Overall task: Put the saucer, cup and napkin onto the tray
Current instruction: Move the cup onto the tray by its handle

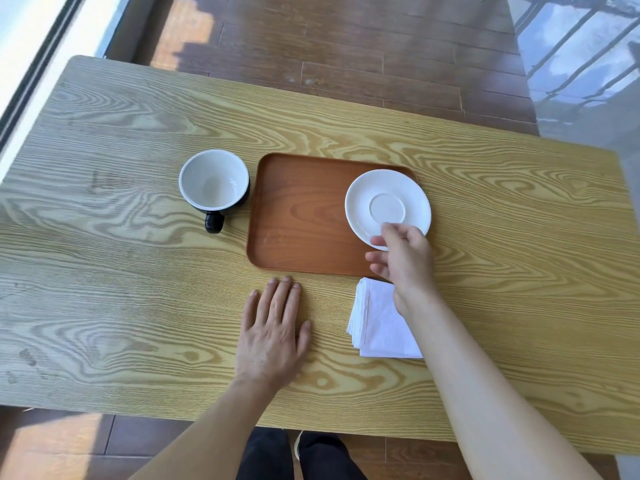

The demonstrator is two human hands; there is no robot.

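The saucer (388, 206) is being held at its near rim by the right hand (403, 258), thumb and fingers pinched on the edge, over the right end of the tray (301, 216); part of its right rim is overhanging the tray's right edge, and whether it is already resting on the tray floor cannot be told. The left hand (273, 337) is lying flat and empty, fingers spread, on the surface (121, 289) just in front of the tray's near edge. The tray's long axis is running left to right across the view. Of the 3 things to be moved, 2 are still lying off the tray: the cup (214, 180), upright with its handle pointing toward the person, is standing just beside the tray's left edge, and the folded napkin (377, 327) is lying near the tray's near right corner, partly under the right forearm. The cup is judged to be nearer the left hand, up and to its left; the napkin is lying closest to the right hand, directly beneath its wrist.
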